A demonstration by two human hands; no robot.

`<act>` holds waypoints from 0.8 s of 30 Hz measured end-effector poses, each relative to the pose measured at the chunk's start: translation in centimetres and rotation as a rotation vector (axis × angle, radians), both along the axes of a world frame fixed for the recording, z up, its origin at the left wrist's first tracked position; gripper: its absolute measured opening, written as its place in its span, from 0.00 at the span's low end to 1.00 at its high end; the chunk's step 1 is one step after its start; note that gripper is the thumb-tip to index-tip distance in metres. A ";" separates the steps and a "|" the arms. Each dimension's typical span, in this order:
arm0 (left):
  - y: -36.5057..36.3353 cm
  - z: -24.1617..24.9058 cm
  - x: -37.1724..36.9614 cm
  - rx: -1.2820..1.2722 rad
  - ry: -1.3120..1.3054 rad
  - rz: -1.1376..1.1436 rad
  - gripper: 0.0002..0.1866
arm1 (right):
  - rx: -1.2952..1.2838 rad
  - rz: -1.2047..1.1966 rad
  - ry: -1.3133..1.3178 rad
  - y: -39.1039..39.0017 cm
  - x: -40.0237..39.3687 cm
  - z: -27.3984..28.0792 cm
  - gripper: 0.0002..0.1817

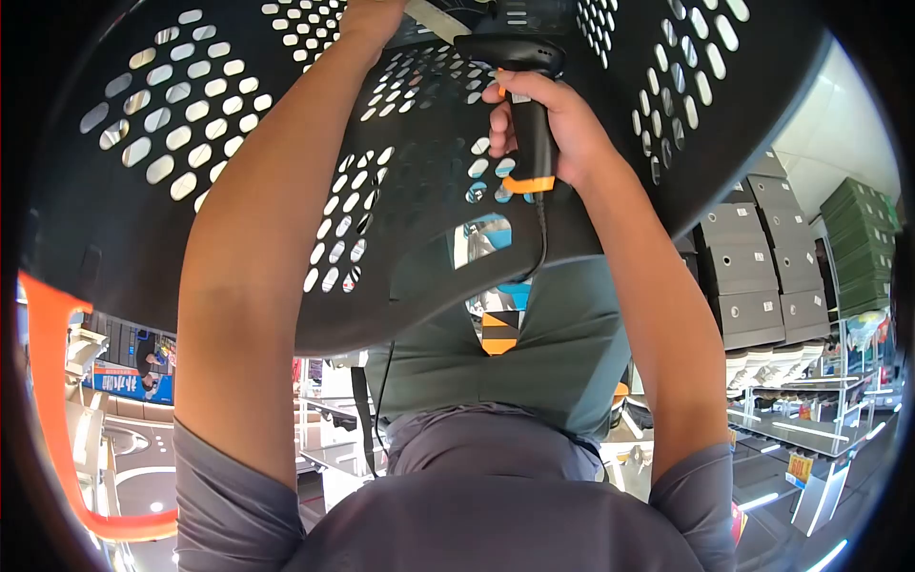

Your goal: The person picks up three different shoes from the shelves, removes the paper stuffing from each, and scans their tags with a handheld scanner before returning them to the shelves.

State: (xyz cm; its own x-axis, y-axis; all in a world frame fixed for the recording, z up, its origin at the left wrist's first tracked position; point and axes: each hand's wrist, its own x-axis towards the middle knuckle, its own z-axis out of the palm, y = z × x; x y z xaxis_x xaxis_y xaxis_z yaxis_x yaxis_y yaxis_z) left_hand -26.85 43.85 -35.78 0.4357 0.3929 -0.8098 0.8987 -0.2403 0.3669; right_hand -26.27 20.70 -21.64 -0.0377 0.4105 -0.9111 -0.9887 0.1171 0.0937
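My right hand [562, 119] is wrapped around the grip of a black and orange barcode scanner [536, 143], thumb high near its orange trigger. The scanner's wide head points up and away, and its cable hangs from the grip. My left hand [374, 13] reaches to the top edge of the view, where its fingers are cut off. Close beside it is a pale flat strip [434, 19], running towards the scanner head. Both hands are over a large black perforated basket [419, 162] with oblong slots.
An orange handle [57, 410] curves down at the left. Stacked dark shoe boxes [743, 272] and green boxes [858, 248] stand at the right, with white shoes [772, 362] next to a metal rack. A blue printed panel [133, 381] is at the left.
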 end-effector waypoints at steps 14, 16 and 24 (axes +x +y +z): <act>5.3 -6.5 4.2 -0.099 0.163 0.196 0.29 | -0.031 0.092 -0.050 0.9 0.4 0.1 0.20; 1.3 -3.9 6.2 0.131 0.291 0.233 0.25 | -0.021 0.090 -0.060 0.7 0.2 0.2 0.20; 3.7 2.7 -0.2 -0.251 -0.234 0.130 0.17 | -0.129 0.009 -0.133 0.0 -0.7 2.7 0.16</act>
